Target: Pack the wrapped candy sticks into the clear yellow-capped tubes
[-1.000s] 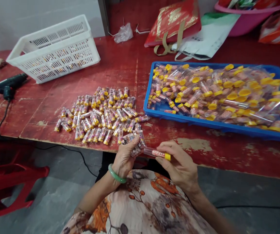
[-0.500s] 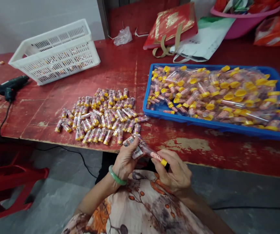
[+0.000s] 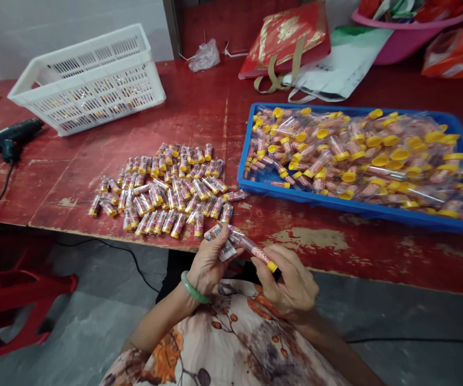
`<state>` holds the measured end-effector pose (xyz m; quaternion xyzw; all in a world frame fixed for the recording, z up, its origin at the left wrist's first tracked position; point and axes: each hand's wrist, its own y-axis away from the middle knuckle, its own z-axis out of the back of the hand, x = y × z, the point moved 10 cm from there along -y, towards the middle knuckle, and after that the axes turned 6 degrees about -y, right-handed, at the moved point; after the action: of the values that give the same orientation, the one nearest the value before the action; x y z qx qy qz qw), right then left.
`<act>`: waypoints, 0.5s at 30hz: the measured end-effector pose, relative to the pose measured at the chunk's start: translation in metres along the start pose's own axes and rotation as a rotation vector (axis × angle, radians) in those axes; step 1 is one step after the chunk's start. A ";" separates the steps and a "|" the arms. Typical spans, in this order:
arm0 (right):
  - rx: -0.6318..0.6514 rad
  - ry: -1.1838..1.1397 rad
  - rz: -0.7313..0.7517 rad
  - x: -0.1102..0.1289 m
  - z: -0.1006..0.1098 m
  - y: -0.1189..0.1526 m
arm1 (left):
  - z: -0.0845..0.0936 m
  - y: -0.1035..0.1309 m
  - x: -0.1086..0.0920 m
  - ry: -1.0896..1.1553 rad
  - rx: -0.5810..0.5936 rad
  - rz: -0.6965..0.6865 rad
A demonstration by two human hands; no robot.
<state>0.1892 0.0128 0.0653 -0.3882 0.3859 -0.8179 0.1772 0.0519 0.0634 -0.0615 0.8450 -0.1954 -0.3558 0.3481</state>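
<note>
Tube cap (image 3: 272, 266) is coloured yel.; tray (image 3: 336, 203), blue; tabletop (image 3: 199, 110), red w/ pale patches; garment (image 3: 231, 343) is patterned w/ orange florals.

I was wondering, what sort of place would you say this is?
Probably a small packing workshop: a blue tray heaped with yellow-capped tubes, many labelled tubes laid out on a red table, and a corded blower.

A worn red table (image 3: 199, 110), its paint scuffed to pale patches, stands against a pale grey wall (image 3: 82, 19) edged by a narrow dark post (image 3: 171, 27). A red plastic stool (image 3: 46, 292) stands on the grey floor (image 3: 106, 300).
</note>
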 end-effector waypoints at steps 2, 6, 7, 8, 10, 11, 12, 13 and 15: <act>0.059 0.045 0.055 0.005 -0.005 0.002 | 0.000 -0.001 -0.002 -0.009 0.015 -0.040; 0.062 -0.035 0.025 0.005 -0.006 0.001 | -0.004 -0.002 -0.007 -0.019 0.062 -0.119; 0.039 -0.077 -0.023 0.001 -0.005 0.000 | -0.004 -0.001 -0.006 -0.021 0.062 -0.114; 0.012 -0.112 -0.071 -0.004 -0.004 -0.001 | -0.003 -0.001 -0.005 -0.025 0.056 -0.098; -0.033 -0.129 -0.130 -0.011 -0.002 0.000 | -0.002 -0.001 -0.002 -0.041 0.043 -0.058; -0.031 -0.110 -0.128 -0.011 -0.001 0.001 | -0.002 -0.001 -0.001 -0.050 0.042 -0.048; -0.014 -0.079 -0.103 -0.010 -0.002 0.002 | -0.002 0.000 -0.001 -0.059 0.047 -0.056; 0.011 -0.046 -0.063 -0.007 -0.003 0.003 | -0.003 0.000 -0.003 -0.069 0.060 -0.083; 0.089 0.007 0.036 0.003 -0.008 0.006 | -0.004 0.000 -0.009 -0.092 0.083 -0.168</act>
<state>0.1816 0.0111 0.0588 -0.3701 0.3567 -0.8323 0.2076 0.0489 0.0701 -0.0550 0.8548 -0.1541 -0.4140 0.2724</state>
